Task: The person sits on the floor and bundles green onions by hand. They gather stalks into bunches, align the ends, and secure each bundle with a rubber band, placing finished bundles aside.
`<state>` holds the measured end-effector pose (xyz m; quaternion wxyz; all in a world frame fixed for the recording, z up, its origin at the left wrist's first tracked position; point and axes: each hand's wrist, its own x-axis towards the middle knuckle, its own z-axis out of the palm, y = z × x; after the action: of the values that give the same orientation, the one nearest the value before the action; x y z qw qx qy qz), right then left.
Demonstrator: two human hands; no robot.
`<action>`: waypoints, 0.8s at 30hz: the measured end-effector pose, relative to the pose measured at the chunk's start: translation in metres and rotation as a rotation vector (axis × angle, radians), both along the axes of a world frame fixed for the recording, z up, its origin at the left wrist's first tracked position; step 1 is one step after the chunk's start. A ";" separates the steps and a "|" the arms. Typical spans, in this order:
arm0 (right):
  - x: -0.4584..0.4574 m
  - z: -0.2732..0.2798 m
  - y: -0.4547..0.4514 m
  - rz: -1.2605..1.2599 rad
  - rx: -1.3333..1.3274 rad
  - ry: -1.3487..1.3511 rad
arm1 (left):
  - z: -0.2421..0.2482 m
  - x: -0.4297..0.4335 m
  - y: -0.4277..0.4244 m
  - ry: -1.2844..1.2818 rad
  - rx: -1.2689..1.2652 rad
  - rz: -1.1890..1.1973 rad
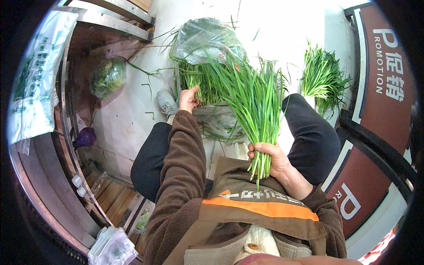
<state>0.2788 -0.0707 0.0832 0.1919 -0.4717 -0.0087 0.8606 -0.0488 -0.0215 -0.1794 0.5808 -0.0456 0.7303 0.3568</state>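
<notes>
My right hand point(272, 158) grips a bunch of long green garlic chives point(256, 102) near its pale cut ends, above the brown apron point(265, 212) on my lap. The leaves fan away from me and partly cover a pile of similar greens point(207, 82). That pile lies in a clear plastic bag point(207, 41) on the floor between my feet. At the left side of the pile, my left hand point(188, 99) touches the stems with its thumb extended. Its other fingers are mostly hidden, so whether they hold any stems cannot be told.
Another heap of chives point(319, 73) lies at right, beside brown panels point(384, 59) bearing writing. A wrapped green vegetable point(108, 77) sits on the floor at left, near a metal rack point(116, 20). Plastic bags point(111, 246) hang at lower left. Loose leaves litter the white floor point(132, 109).
</notes>
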 end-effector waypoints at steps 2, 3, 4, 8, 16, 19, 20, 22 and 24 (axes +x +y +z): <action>0.001 -0.002 -0.001 -0.002 0.000 0.024 | -0.001 -0.001 0.002 0.185 -0.030 -0.178; 0.002 -0.003 -0.002 -0.005 -0.006 0.031 | 0.000 -0.003 0.002 0.255 -0.057 -0.253; 0.004 -0.003 -0.002 -0.010 -0.012 0.029 | -0.001 -0.001 0.005 0.436 -0.109 -0.335; 0.006 -0.004 -0.001 -0.046 -0.031 0.026 | 0.010 -0.007 0.012 0.804 -0.151 -0.716; 0.007 -0.001 0.001 -0.043 0.002 0.028 | 0.029 -0.010 0.002 0.024 -0.015 0.003; 0.007 -0.001 0.002 -0.035 0.006 0.032 | 0.034 -0.010 0.009 0.452 -0.081 -0.442; 0.007 0.000 0.002 -0.038 0.000 0.035 | 0.037 -0.009 0.012 0.597 -0.009 -0.450; 0.006 0.001 0.003 -0.044 -0.001 0.037 | 0.045 -0.005 0.016 0.445 0.235 -0.199; 0.006 0.003 0.002 -0.043 -0.003 0.025 | 0.056 0.002 0.012 0.167 0.168 -0.084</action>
<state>0.2843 -0.0685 0.0863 0.2095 -0.4614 0.0051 0.8621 -0.0472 -0.0099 -0.1232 0.5342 0.0636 0.7450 0.3945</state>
